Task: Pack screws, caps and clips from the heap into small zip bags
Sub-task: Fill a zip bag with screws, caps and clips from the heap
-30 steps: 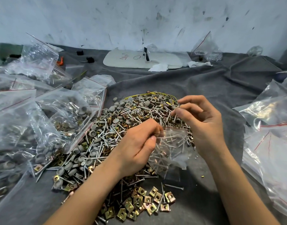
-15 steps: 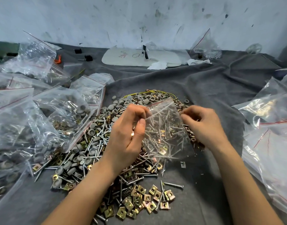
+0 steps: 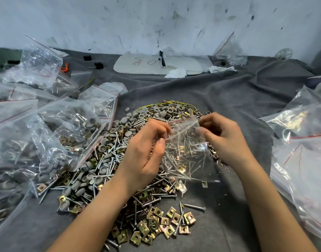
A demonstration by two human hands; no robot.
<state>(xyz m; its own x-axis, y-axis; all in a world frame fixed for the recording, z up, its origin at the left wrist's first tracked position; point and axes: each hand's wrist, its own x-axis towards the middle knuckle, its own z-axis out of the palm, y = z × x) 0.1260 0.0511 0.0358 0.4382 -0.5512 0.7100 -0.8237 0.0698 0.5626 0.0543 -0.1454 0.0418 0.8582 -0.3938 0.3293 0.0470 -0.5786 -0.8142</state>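
A heap (image 3: 119, 160) of silver screws, grey round caps and brass square clips lies on the grey cloth in front of me. Over its right part I hold a small clear zip bag (image 3: 188, 153) upright, with screws and a few clips showing through it. My left hand (image 3: 147, 153) pinches the bag's top left corner between thumb and fingers. My right hand (image 3: 223, 137) pinches the top right corner at the red zip line. A cluster of brass clips (image 3: 156, 226) lies nearest to me.
Filled zip bags (image 3: 47, 135) pile up at the left. Large clear bags (image 3: 305, 146) lie at the right. A white board (image 3: 156, 64), crumpled tissue and another bag (image 3: 228, 50) sit by the back wall. Grey cloth (image 3: 219, 91) covers the table.
The bag went from hanging low in my left hand to being held upright by both hands at its top edge. My right hand moved down to its right corner.
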